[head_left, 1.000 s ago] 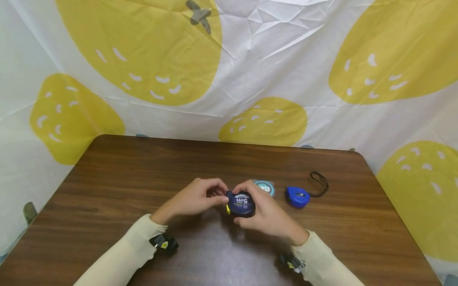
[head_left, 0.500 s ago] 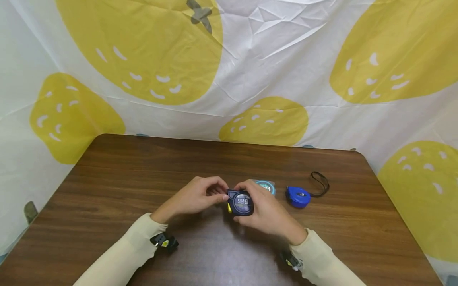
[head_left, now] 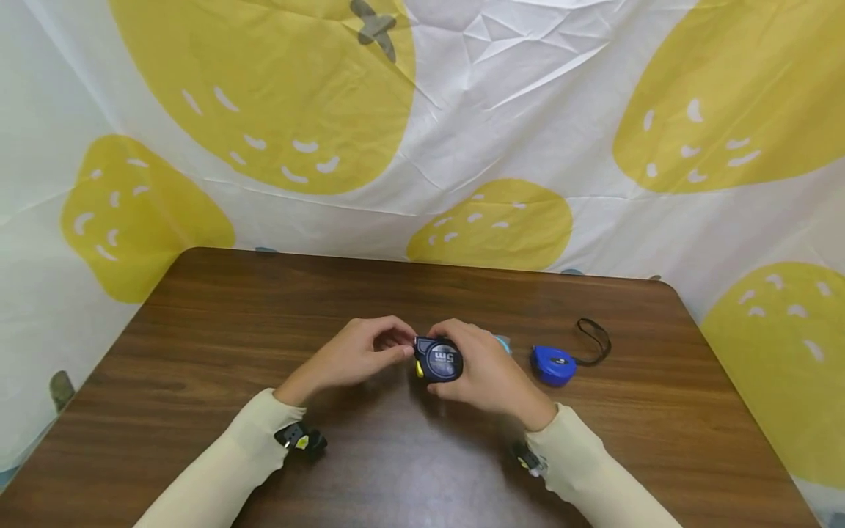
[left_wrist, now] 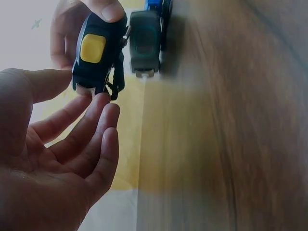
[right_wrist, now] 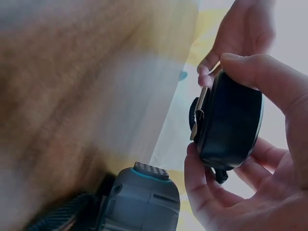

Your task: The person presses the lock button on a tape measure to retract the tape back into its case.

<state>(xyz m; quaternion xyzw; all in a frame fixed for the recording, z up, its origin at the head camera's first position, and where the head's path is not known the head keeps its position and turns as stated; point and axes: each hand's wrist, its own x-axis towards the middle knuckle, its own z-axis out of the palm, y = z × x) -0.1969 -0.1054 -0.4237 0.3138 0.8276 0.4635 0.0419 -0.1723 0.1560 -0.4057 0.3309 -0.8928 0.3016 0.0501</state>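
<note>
A dark tape measure (head_left: 444,360) with a "5m" label and a yellow button (left_wrist: 93,48) is held above the table. My right hand (head_left: 491,372) grips its case, thumb on one edge and fingers on the opposite one. The left hand (head_left: 353,357) is at the mouth end, its thumb and fingertips (left_wrist: 100,98) pinching around the tape's end. No length of blade shows drawn out. In the right wrist view, a metal clip (right_wrist: 201,107) shows on the case's back (right_wrist: 233,125).
Right of the hands, a blue tape measure (head_left: 553,366) with a black wrist strap (head_left: 599,343) lies on the brown wooden table (head_left: 264,301). A grey tape measure with teal trim (right_wrist: 142,199) is mostly hidden behind my right hand in the head view. Fruit-print cloth (head_left: 317,220) stands behind.
Both hands and the dark tape measure have moved slightly away from me and up. The right hand now covers more of the teal-trimmed tape measure.
</note>
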